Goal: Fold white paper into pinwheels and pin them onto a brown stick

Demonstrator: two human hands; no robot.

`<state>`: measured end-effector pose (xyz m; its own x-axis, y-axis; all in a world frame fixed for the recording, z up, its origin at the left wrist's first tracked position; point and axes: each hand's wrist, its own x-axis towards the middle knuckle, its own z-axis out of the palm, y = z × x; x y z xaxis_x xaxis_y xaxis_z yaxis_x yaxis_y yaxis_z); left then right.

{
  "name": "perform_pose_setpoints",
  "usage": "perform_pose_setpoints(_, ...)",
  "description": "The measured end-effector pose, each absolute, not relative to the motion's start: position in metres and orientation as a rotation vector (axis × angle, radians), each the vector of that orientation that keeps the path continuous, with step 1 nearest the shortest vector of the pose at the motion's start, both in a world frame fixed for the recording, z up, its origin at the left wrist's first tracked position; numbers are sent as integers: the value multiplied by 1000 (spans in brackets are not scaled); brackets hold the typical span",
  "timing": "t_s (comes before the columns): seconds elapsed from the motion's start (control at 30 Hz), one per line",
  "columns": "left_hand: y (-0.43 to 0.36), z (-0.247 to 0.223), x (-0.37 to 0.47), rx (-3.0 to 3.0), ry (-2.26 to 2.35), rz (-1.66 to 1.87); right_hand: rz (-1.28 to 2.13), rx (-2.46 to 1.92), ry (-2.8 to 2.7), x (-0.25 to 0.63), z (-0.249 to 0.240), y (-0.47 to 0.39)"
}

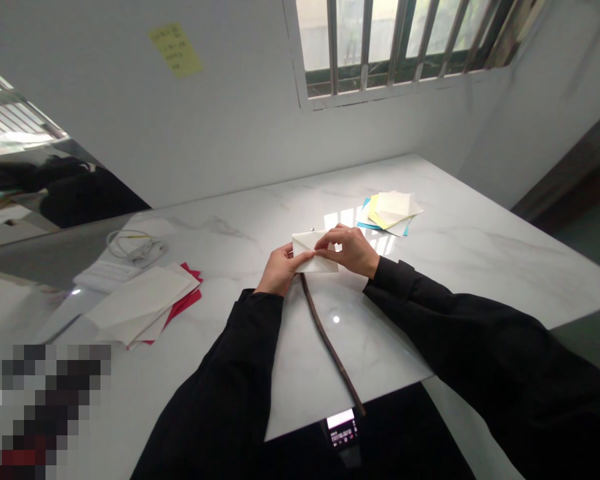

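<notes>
Around the stick on my table, I see papers left, a cable behind them, notes beyond to the right, and the envelope at its far end.

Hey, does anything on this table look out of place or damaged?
The brown stick looks odd: it runs from beside the folded white paper past the table's near edge. The left paper pile and right paper pile are unevenly fanned. No spill or damage shows.

A marble-patterned table stands beneath a barred window in a plain white-walled room, a handwritten yellow sticky note on the wall.
</notes>
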<state>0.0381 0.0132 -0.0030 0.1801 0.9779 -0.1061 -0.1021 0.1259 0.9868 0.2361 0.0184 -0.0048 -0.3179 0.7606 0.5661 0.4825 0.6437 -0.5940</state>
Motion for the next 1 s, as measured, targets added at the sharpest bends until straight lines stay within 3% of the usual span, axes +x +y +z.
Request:
perform_pose_setpoints(0.6,27,-1,23,913,1243,1362,525,-1146,-1778,248,-22,33)
perform_pose_setpoints(1.0,31,9,7,827,1230,1500,213,-1227,-2185,229,-39,44)
